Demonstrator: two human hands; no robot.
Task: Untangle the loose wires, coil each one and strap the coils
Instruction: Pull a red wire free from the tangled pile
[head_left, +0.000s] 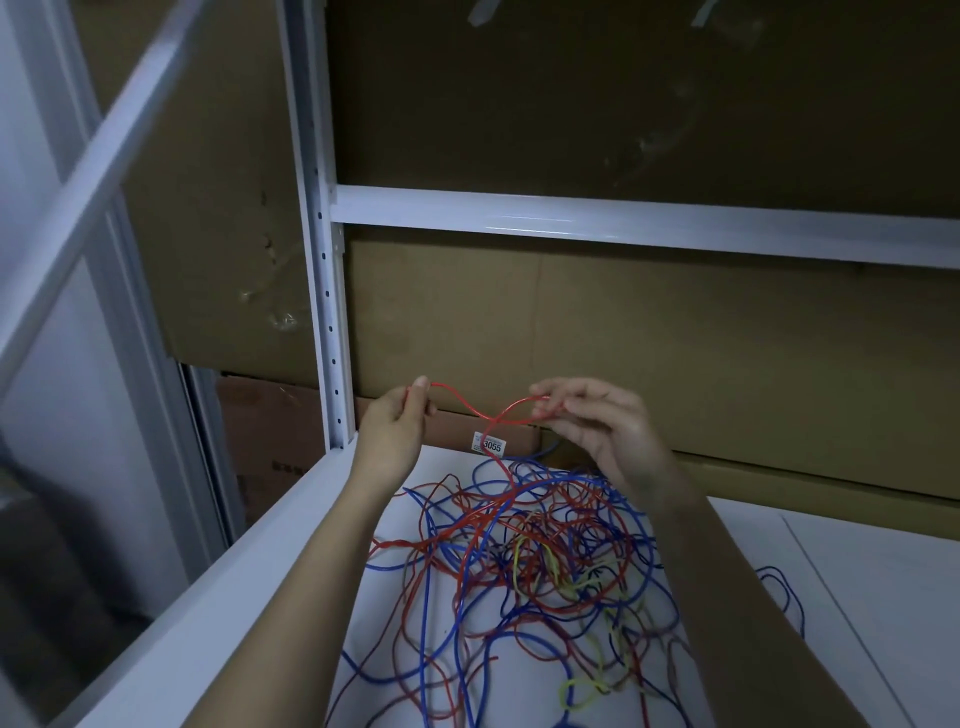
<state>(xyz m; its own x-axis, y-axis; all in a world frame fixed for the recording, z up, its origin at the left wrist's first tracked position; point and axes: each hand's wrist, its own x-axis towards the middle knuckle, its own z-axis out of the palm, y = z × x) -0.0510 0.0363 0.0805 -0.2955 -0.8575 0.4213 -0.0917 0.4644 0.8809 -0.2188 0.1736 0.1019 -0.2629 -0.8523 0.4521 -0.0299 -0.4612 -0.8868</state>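
My left hand (392, 423) and right hand (605, 423) fingers pinch a red wire (470, 408), looped above the tangled wires (524, 561) on the table (857, 571).

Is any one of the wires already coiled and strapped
No, the red, blue and yellow wires lie as one loose tangle on the white shelf, with no strapped coil in view.

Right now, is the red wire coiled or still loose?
Loose. The red wire makes one crossed loop between the left hand and right hand, then trails into the tangled pile.
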